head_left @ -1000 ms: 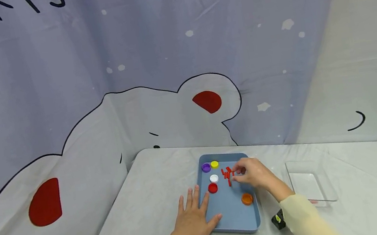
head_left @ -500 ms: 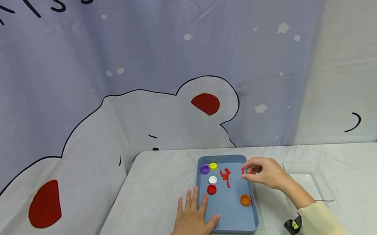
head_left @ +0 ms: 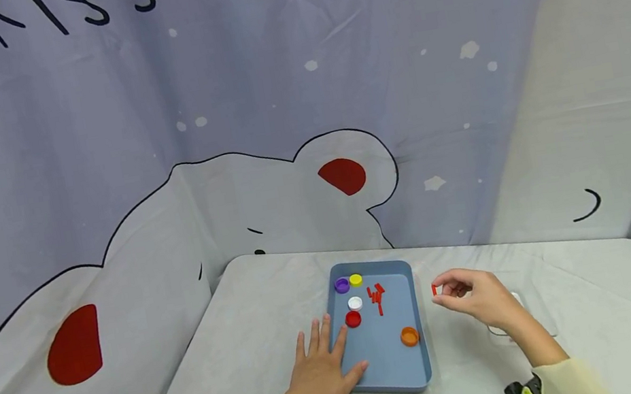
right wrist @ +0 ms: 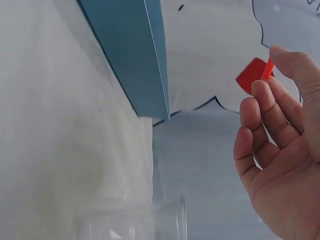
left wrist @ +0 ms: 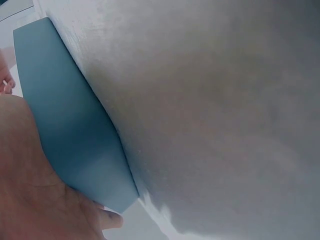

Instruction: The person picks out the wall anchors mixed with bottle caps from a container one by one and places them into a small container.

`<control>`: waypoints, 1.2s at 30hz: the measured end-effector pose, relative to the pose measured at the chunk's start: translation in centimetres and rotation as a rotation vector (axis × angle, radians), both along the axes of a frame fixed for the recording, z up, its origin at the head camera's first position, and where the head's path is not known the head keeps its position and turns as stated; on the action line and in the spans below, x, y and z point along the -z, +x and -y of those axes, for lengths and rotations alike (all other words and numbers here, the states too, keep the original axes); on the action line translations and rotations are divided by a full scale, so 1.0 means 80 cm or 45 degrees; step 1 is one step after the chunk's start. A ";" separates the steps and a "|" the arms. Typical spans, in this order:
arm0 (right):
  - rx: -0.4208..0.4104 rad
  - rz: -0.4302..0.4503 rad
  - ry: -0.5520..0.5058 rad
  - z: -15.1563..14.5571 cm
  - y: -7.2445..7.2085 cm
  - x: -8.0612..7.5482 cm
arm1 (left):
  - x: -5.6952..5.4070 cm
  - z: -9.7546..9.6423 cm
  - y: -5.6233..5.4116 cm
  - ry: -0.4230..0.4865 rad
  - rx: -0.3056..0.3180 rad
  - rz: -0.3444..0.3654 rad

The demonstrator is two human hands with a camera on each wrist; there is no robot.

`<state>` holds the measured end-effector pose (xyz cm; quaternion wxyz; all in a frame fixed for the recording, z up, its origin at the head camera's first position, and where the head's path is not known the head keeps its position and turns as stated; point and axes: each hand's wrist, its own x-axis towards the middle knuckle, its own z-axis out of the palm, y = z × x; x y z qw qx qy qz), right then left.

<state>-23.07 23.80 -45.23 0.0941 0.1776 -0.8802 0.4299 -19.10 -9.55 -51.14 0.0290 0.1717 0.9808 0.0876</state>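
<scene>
My right hand [head_left: 480, 297] pinches a small red stick [right wrist: 268, 68] between thumb and index finger, in the air between the blue tray and the clear box. With fingers spread, my left hand [head_left: 322, 375] rests on the left side of the blue tray [head_left: 394, 377]. Several more red sticks [head_left: 378, 297] lie in a loose heap in the tray's upper middle. Along its left side sit a purple cap [head_left: 342, 286], a yellow cap [head_left: 356, 280], a white cap [head_left: 355, 303] and a red cap [head_left: 353, 319]. An orange cap [head_left: 410, 336] lies at the lower right.
A clear plastic box [head_left: 542, 319] stands right of the tray, partly hidden behind my right hand and forearm; its rim [right wrist: 182, 215] shows in the right wrist view. White cloth [head_left: 272, 314] covers the table, and a printed curtain [head_left: 245, 63] hangs behind it.
My right hand has left the heap with one red stick and moved right, out past the tray's edge towards the clear box. The left hand has stayed on the tray.
</scene>
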 end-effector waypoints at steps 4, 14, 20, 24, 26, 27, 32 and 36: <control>0.029 0.023 0.004 -0.015 0.006 0.000 | 0.001 0.000 -0.001 -0.005 0.000 0.002; 0.094 0.011 0.026 -0.047 0.013 0.003 | 0.002 0.000 -0.001 -0.014 0.001 0.003; 0.139 0.020 0.042 -0.066 0.017 0.003 | 0.002 0.000 -0.001 -0.012 0.002 0.000; 0.164 0.016 0.056 -0.078 0.020 0.002 | 0.003 0.000 -0.002 -0.014 0.008 -0.002; 0.174 0.025 0.056 -0.084 0.021 0.002 | 0.004 0.000 -0.002 -0.014 0.009 0.000; 0.177 0.031 0.056 -0.087 0.021 0.002 | 0.004 0.000 -0.003 -0.014 0.009 0.000; 0.190 0.059 0.052 -0.100 0.023 0.003 | 0.002 0.001 -0.001 0.000 0.002 0.010; 0.196 0.069 0.048 -0.111 0.025 0.005 | 0.001 0.001 0.000 0.010 0.006 0.010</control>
